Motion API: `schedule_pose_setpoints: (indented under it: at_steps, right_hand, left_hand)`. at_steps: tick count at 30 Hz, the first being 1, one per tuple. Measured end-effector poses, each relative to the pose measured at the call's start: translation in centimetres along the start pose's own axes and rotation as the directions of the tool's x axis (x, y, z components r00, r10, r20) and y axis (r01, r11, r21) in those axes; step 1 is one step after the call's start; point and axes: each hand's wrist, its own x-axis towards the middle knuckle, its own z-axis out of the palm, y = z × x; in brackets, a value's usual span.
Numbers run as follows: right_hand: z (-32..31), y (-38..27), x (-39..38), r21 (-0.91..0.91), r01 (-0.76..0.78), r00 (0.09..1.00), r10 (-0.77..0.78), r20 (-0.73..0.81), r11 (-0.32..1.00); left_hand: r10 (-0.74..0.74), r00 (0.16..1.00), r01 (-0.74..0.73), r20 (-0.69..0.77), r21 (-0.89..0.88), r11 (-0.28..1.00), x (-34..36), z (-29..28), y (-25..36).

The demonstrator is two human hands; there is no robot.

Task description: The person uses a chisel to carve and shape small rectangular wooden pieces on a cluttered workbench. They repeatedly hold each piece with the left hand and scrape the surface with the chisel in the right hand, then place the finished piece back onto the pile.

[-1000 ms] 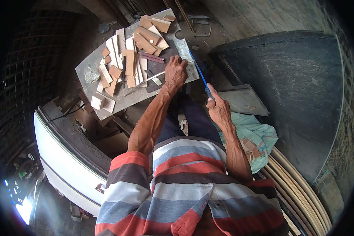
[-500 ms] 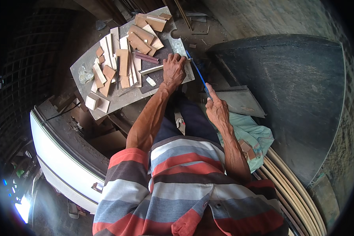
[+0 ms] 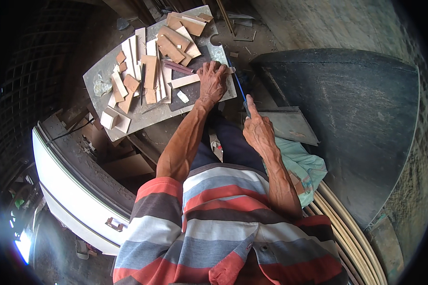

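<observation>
My left hand (image 3: pixel 212 81) is closed over a narrow pale wood strip (image 3: pixel 185 81) and holds it down near the right edge of the worktable (image 3: pixel 152 116). The strip's short end sticks out to the right of the knuckles. A long, thin blue saw (image 3: pixel 240 85), seen edge-on, is in my right hand (image 3: pixel 259 129), with its forefinger stretched along the handle. The saw's far part lies just beyond the table edge, close to the strip's end; whether they touch, I cannot tell. Beside the left hand are dark red strips (image 3: pixel 179 67) and a small white piece (image 3: pixel 182 96).
Several brown and pale wood offcuts (image 3: pixel 173 47) cover the table's far and left parts. A large dark curved panel (image 3: pixel 347 123) stands at the right, near a pale green sack (image 3: pixel 299 159) and long wooden strips (image 3: pixel 349 225). At the left is a white curved panel (image 3: pixel 71 190).
The wood strip has turned from its narrow edge to show its broad face. My right hand and the saw have shifted slightly left. My left hand still presses on the strip.
</observation>
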Motion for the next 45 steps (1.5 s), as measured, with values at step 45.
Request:
schedule_pose_setpoints:
  at_steps: [45]
  right_hand:
    - [-0.6,-1.7,5.9,-0.003,-0.016,0.986,0.015,-0.167,1.0]
  left_hand:
    - [-0.084,0.996,0.083,-0.041,-0.007,0.996,0.9,-0.6,1.4]
